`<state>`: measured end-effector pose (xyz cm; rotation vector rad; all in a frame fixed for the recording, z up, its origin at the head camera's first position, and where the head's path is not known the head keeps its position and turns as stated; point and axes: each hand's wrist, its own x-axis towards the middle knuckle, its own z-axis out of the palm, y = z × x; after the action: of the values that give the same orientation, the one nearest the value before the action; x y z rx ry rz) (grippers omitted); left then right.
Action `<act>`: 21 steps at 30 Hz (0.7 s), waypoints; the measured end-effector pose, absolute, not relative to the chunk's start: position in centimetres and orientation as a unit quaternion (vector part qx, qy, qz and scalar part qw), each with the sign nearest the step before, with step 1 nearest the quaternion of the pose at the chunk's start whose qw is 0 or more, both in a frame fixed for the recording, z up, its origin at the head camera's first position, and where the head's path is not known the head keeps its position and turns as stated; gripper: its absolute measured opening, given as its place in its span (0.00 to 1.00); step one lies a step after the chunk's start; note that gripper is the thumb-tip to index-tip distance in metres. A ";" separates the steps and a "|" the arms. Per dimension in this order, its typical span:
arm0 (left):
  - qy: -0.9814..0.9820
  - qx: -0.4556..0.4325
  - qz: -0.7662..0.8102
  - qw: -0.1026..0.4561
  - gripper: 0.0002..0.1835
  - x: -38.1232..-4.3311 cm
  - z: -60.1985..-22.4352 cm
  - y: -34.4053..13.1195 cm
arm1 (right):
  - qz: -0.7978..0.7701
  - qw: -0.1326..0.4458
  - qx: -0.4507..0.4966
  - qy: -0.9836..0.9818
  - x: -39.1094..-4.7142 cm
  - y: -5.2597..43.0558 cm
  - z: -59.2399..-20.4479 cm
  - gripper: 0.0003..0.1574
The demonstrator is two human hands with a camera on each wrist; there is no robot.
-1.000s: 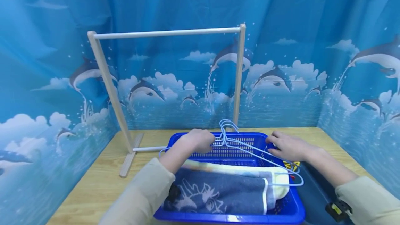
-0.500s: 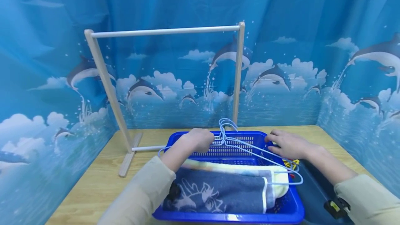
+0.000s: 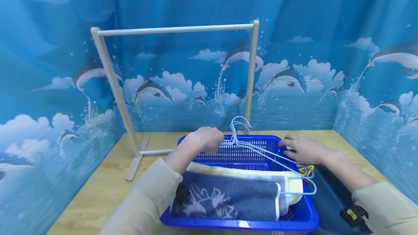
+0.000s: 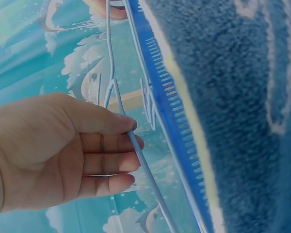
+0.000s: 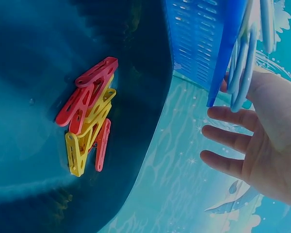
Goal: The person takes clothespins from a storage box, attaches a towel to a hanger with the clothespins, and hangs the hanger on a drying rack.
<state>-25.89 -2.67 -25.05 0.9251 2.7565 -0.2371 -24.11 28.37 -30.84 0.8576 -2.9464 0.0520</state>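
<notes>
A blue curtain (image 3: 183,3) printed with dolphins and clouds surrounds a wooden table (image 3: 101,191). On the table stands a rack (image 3: 176,29) with two upright posts and a pale bar across the top. In front of it, nearer the person, sits a blue slatted plastic basket (image 3: 209,223); just to its right is a dark tub (image 3: 330,198). Inside the basket lie a dark blue towel (image 3: 228,197) and, behind it, a pale towel (image 3: 241,173); both look thick and soft.

Light blue wire hangers (image 3: 234,137) slant over the basket, hooks up near its back rim, right ends reaching the right rim. They look light, thin and fairly stiff, probably smooth enough to slide on one another and apt to tangle. The neck just under the hook seems the best hold.

The left hand (image 3: 206,140) pinches one hanger's wire near that neck, between thumb and index finger; another hanger lies just beside it, unpinched. The right hand (image 3: 303,148) is at the basket's back right corner, fingers extended and released; whether it touches the rim is unclear.

Smallest are red and yellow clothespins (image 5: 98,108), heaped inside the tub.
</notes>
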 end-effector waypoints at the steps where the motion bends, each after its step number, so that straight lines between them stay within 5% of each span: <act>1: 0.939 0.315 -0.079 0.111 0.07 -25.9 -24.9 -2.7 | 0.017 0.037 0.280 -0.959 -24.1 28.4 -30.8 0.16; 21: 0.946 0.314 0.025 0.080 0.07 -24.3 -22.2 -4.8 | 0.023 0.043 0.286 -0.957 -23.9 28.6 -31.0 0.17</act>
<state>-24.30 -4.77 -22.16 0.9405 2.8280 0.0754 -23.90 28.60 -30.98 0.8754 -2.9269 0.0691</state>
